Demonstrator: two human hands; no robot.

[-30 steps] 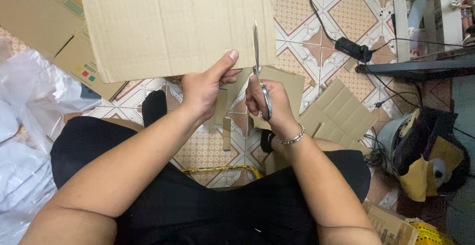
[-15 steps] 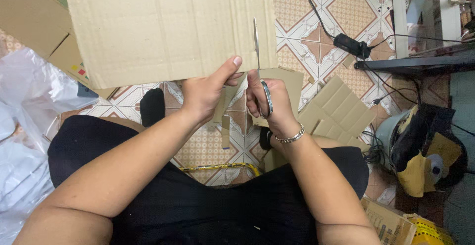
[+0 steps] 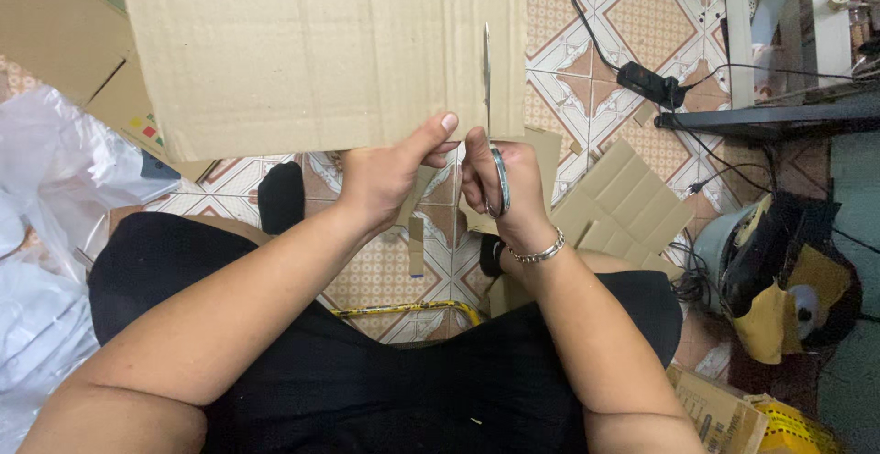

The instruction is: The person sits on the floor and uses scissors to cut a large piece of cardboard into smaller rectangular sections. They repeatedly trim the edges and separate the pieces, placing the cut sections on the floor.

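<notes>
A large brown cardboard sheet (image 3: 312,50) is held up in front of me over the tiled floor. My left hand (image 3: 390,174) pinches its lower edge, thumb on top. My right hand (image 3: 504,183), with a silver bracelet on the wrist, grips metal scissors (image 3: 489,96). The blades point upward and sit in a cut near the sheet's right side, leaving a narrow strip to their right.
Cardboard offcuts (image 3: 623,202) lie on the patterned tiles (image 3: 385,271) to the right and below my hands. A black power strip (image 3: 651,83) with cables lies at the upper right. White plastic bags (image 3: 46,234) are at the left. A black and yellow bag (image 3: 779,280) sits at the right.
The cardboard sheet has shifted slightly left and down toward me. The scissor blades stay in the cut, and both hands keep their grip.
</notes>
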